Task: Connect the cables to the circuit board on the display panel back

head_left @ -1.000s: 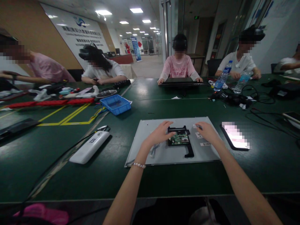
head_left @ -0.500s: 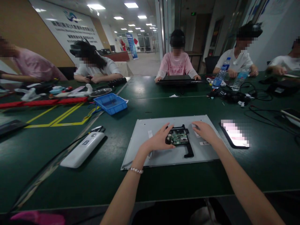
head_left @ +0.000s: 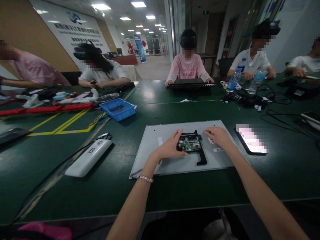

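A flat light-grey display panel [head_left: 147, 143] lies on the green table in front of me. On it rests a black plastic bracket [head_left: 202, 158] with a green circuit board [head_left: 191, 145] in its upper part. My left hand [head_left: 170, 146] is at the left side of the board, thumb and fingers spread apart; its palm hides the bracket's left end. To the right of the board is my right hand [head_left: 218, 136], its thumb and fingers drawn together above the panel. A tiny dark bit shows at those fingertips, too small to name. White labels [head_left: 218, 150] lie below that hand.
A phone [head_left: 251, 140] lies right of the panel, and a white power bank [head_left: 88, 158] with a cable lies left. Beyond are a blue tray [head_left: 118, 110], water bottles [head_left: 235, 78] and tangled cables. Several people sit across the table, one holding a black flat screen [head_left: 191, 84].
My right hand has shifted slightly, its fingers now drawn closer together. My left hand stays spread by the board. The view has tilted a little.
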The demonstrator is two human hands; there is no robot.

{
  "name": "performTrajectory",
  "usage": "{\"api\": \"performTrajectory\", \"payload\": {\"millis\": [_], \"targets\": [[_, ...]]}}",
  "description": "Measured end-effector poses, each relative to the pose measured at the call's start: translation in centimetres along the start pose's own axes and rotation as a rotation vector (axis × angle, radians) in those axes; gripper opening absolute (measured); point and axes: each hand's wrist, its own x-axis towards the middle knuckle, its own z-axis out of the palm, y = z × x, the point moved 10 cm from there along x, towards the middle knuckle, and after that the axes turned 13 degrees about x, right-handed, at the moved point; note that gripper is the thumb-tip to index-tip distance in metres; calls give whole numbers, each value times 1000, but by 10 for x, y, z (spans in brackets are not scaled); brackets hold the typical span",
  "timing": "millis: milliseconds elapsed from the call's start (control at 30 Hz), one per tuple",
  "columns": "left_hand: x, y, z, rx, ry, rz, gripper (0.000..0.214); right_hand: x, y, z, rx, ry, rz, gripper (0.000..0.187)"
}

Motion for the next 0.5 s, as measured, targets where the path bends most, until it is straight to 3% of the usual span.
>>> {"api": "performTrajectory", "payload": {"millis": [500], "targets": [[1, -6, 6, 28, -12, -8, 105, 1, 2, -3, -14, -5, -30, 26]]}}
